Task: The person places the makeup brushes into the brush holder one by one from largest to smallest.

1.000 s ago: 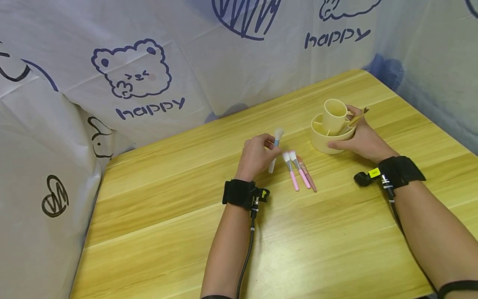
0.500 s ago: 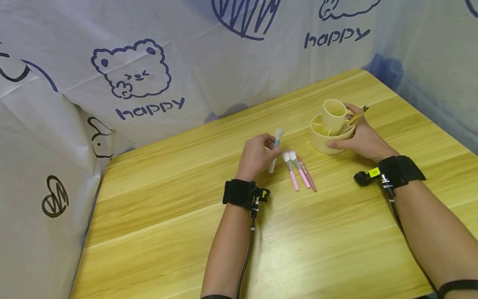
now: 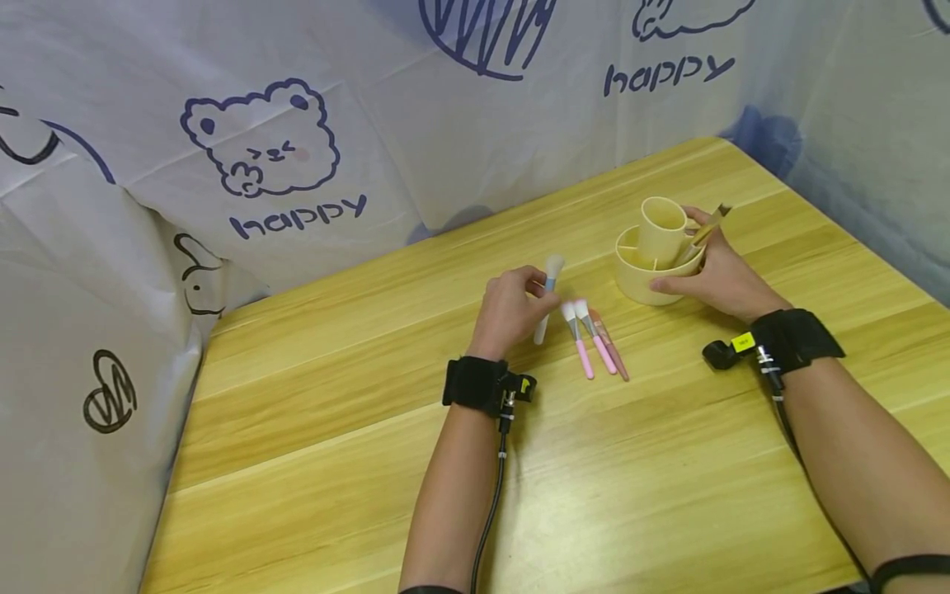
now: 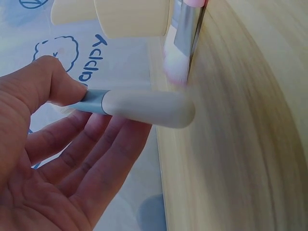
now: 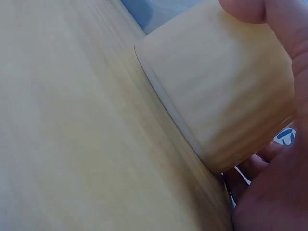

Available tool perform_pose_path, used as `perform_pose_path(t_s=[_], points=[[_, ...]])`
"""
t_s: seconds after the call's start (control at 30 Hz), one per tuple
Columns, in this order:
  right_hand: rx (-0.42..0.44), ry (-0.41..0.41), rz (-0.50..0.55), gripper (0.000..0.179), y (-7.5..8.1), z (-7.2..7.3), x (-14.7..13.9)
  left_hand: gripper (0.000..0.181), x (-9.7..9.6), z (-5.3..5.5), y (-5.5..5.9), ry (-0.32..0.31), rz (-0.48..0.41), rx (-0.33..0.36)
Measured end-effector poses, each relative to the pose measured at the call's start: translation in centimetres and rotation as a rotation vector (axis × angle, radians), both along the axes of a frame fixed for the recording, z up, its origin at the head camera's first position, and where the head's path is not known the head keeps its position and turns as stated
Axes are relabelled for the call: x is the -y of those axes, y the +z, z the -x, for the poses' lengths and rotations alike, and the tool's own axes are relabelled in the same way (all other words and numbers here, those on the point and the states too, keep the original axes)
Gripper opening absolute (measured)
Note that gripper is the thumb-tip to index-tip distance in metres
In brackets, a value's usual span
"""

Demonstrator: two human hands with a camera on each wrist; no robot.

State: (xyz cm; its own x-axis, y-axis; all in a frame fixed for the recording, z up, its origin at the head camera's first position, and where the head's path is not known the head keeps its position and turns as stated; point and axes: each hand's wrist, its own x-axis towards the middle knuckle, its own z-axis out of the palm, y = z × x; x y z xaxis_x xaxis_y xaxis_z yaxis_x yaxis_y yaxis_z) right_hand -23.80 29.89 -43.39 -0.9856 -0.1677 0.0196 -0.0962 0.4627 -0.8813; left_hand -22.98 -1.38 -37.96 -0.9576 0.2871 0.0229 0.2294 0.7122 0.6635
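I am in a small curtained-off corner that looks rigged for recording; whether it belongs to a home or an office I cannot tell. Pale cloth (image 3: 416,148) hangs across the top of the head view and down both its sides, printed with a cartoon bear (image 3: 260,139) and the word "happy" at upper left. My wood-grain desk (image 3: 297,429) stretches from the middle to the bottom edge, and a black strap (image 3: 471,386) with a cable (image 3: 501,462) circles each of my forearms (image 3: 453,495).
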Motion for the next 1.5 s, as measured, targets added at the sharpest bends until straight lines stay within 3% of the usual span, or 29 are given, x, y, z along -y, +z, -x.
perform_pose_path(t_s=[0.47,0.93,1.3,1.5], points=[[0.024,-0.027,0.047,0.119,-0.1,-0.1,-0.1,0.034,0.1,0.0,0.0,-0.010,0.001,-0.026],[-0.017,-0.002,-0.015,0.112,-0.2,0.0,-0.1,0.035,-0.3,-0.3,0.6,-0.036,-0.075,-0.105],[-0.011,0.002,-0.003,0.111,0.0,-0.2,0.0,0.029,-1.4,-0.6,0.5,-0.175,-0.218,-0.238],[0.018,0.003,0.048,0.117,-0.1,-0.2,-0.2,0.027,-1.7,-0.8,0.6,-0.192,-0.272,-0.271]])
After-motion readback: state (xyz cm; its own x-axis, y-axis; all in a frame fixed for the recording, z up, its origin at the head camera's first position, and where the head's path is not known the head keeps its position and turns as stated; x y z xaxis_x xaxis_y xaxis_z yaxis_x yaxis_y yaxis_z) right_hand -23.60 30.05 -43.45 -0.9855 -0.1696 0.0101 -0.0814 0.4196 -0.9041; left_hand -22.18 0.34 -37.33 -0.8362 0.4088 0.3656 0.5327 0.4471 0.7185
